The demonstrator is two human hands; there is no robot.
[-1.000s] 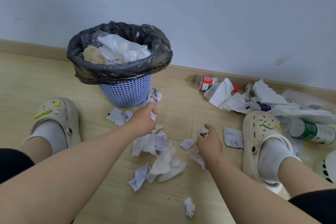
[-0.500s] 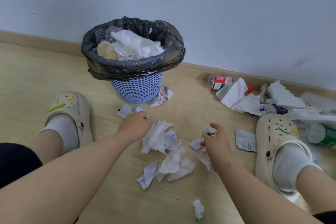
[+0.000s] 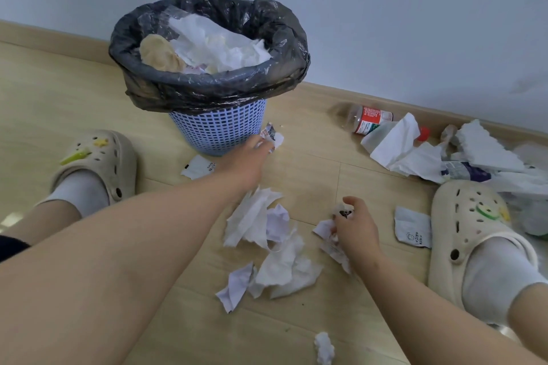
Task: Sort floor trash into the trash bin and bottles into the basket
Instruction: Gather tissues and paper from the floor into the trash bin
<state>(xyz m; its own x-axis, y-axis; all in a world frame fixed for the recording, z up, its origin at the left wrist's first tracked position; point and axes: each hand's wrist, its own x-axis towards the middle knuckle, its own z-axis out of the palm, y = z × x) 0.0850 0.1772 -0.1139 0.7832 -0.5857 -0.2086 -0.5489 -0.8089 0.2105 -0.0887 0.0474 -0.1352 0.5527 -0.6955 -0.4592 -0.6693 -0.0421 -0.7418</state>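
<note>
Scrap pickup, centre frame
Pinch printed scrap (image 3: 274,136) firmly with left hand (image 3: 250,161), grip unclear; right hand (image 3: 357,228) clenched on crumpled scraps (image 3: 344,212).

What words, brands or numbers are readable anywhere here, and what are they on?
Nothing reads clearly.
Red bottle label: white print, blurred.
Grey sachet: small print and a round logo, too small.
White packet by the bin: dark marks, unreadable.
Purple bottle label: blurred.
Scrap in the right hand: dark print, unreadable.
</note>
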